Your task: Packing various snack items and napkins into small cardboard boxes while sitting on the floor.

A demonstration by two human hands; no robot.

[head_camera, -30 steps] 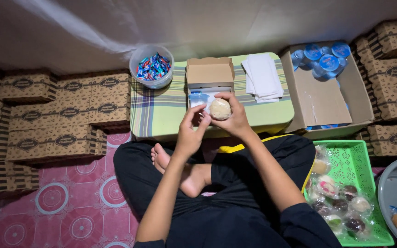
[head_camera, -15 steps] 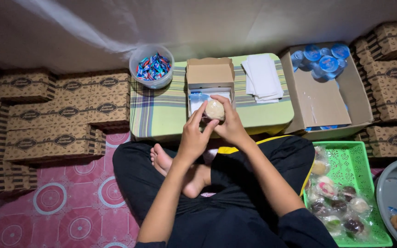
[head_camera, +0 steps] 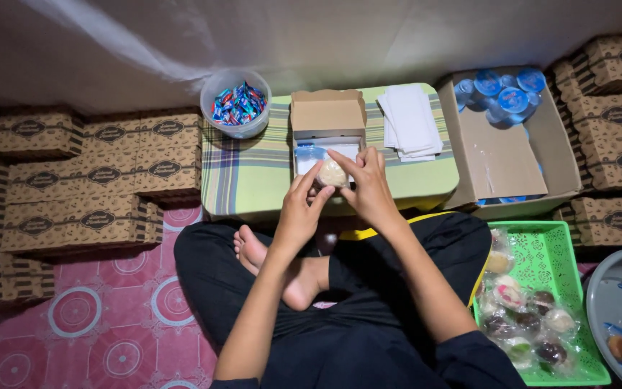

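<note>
Far left: stacked brown printed cartons (head_camera: 73, 180) are seen on a pink patterned floor mat (head_camera: 102, 317); rows run up to the low table.
Tub: a round clear tub of blue-and-red wrapped sweets (head_camera: 235, 104) is set on the table's left rear corner.
Table: a low table under a green checked cloth (head_camera: 246, 180) is placed just ahead of the crossed legs.
Open box: a small brown box (head_camera: 327, 133), lid tipped back, is stood at the table's middle; blue-wrapped contents are visible inside.
Left hand (head_camera: 300, 212): raised over the box's front edge; thumb and fingertips are pinched on the left side of the snack.
Snack: a round pale wrapped snack (head_camera: 332, 174) is held between both hands, just above the open box.
Right hand (head_camera: 370, 191): fingers are curled over the snack's right and top, pinching it.
Napkins: a white folded stack (head_camera: 410, 122) is laid right of the box.
Large carton: blue-lidded cups (head_camera: 502, 90) are kept inside an open carton (head_camera: 502, 155).
Green tray: wrapped cakes (head_camera: 523, 317) are piled in a green basket (head_camera: 563, 259).
</note>
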